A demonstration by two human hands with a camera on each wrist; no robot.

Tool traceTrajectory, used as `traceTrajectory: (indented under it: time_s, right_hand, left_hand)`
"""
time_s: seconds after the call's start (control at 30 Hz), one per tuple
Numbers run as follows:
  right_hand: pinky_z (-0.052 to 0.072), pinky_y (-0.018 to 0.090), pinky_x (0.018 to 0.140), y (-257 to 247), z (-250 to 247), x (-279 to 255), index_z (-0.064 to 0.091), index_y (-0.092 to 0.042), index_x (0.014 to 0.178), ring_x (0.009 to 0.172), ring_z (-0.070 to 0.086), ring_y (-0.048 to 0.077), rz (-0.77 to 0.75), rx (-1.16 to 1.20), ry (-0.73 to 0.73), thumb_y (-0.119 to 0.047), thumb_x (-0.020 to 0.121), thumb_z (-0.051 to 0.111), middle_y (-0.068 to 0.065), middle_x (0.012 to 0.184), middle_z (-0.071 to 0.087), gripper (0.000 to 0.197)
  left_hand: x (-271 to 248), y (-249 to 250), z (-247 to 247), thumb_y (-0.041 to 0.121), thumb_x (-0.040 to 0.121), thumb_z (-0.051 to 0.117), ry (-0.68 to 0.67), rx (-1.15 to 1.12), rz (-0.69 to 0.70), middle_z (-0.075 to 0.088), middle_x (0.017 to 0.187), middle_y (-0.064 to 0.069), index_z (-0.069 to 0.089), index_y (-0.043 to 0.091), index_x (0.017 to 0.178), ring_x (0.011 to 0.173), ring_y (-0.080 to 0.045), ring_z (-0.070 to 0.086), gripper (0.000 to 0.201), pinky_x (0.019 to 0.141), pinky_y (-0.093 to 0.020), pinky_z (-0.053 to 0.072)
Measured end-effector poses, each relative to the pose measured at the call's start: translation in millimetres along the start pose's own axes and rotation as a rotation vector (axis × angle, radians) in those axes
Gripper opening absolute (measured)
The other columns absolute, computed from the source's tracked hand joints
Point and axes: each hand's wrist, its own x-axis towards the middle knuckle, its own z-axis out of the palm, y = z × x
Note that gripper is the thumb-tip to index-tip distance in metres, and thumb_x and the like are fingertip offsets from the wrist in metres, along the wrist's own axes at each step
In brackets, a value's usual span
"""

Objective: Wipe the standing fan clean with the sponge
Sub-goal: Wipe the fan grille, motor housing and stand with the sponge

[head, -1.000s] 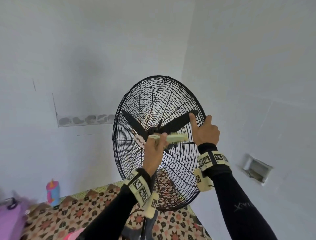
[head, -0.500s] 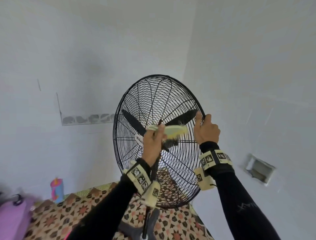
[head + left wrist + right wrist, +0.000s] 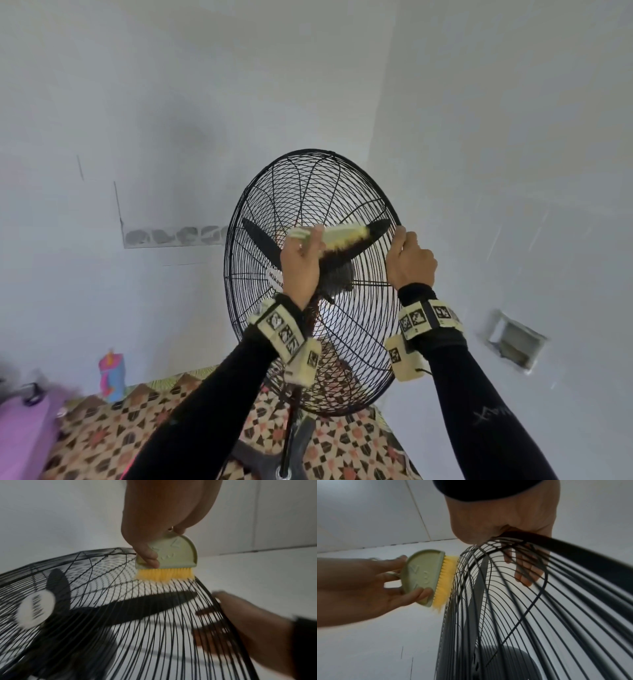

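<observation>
A black standing fan with a round wire guard and dark blades stands in a corner. My left hand grips a pale green brush with yellow bristles; the bristles press on the guard's front wires, upper right of the hub. My right hand grips the guard's right rim, with its fingers curled round behind the wires. No sponge shows in any view.
White walls meet close behind the fan. A patterned floor mat lies below, with the fan's base on it. A pink and blue bottle stands by the left wall, a pink object at bottom left. A recessed box sits in the right wall.
My left hand has carried the brush upward and to the right across the guard, from beside the hub toward the upper right wires. My right hand has kept its grip on the rim.
</observation>
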Motion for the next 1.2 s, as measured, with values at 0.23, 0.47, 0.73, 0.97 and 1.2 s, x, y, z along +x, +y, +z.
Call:
traceTrajectory:
  time_s: [0.23, 0.47, 0.73, 0.97, 1.2]
  right_hand:
    - [0.044, 0.040, 0.096, 26, -7, -6, 0.063, -0.013, 0.121, 0.096, 0.059, 0.032, 0.066, 0.137, -0.111, -0.064, 0.103, 0.009, 0.014, 0.107, 0.069, 0.075]
    - [0.040, 0.044, 0.109, 22, -2, -12, 0.046, -0.026, 0.125, 0.118, 0.058, 0.028, 0.215, 0.598, -0.298, -0.082, 0.091, 0.022, 0.002, 0.121, 0.061, 0.071]
    - [0.031, 0.031, 0.092, 20, -7, -20, 0.041, -0.012, 0.139, 0.112, 0.050, 0.027, 0.186, 0.583, -0.315, -0.064, 0.102, 0.020, 0.018, 0.138, 0.054, 0.067]
    - [0.034, 0.034, 0.090, 12, -4, -25, 0.041, -0.012, 0.136, 0.100, 0.046, 0.024, 0.177, 0.588, -0.311, -0.067, 0.101, 0.020, 0.015, 0.123, 0.055, 0.068]
    - [0.038, 0.038, 0.099, 9, -2, -28, 0.039, -0.014, 0.136, 0.106, 0.052, 0.028, 0.182, 0.593, -0.319, -0.059, 0.105, 0.019, 0.006, 0.116, 0.049, 0.058]
  left_hand:
    - [-54, -18, 9, 0.047, 0.103, 0.051, -0.101, 0.076, -0.028, 0.072, 0.107, -0.002, 0.060, 0.006, 0.114, 0.091, -0.010, 0.074, 0.044, 0.065, -0.017, 0.057]
    - [9, 42, 23, 0.042, 0.106, 0.053, 0.106, 0.048, 0.180, 0.068, 0.104, -0.014, 0.055, 0.031, 0.089, 0.085, -0.021, 0.067, 0.020, 0.071, -0.034, 0.057]
    - [-63, 2, 19, 0.052, 0.099, 0.057, 0.038, 0.301, 0.186, 0.068, 0.090, 0.007, 0.068, 0.019, 0.113, 0.065, -0.008, 0.057, 0.037, 0.051, -0.015, 0.041]
    - [-28, 26, -25, 0.023, 0.096, 0.074, -0.192, 0.603, 0.387, 0.075, 0.101, 0.005, 0.076, 0.020, 0.122, 0.077, 0.005, 0.063, 0.026, 0.064, -0.007, 0.042]
    - [19, 73, -3, 0.035, 0.105, 0.056, -0.245, 0.656, 0.487, 0.077, 0.106, -0.015, 0.068, 0.014, 0.133, 0.057, -0.013, 0.059, 0.038, 0.054, -0.018, 0.046]
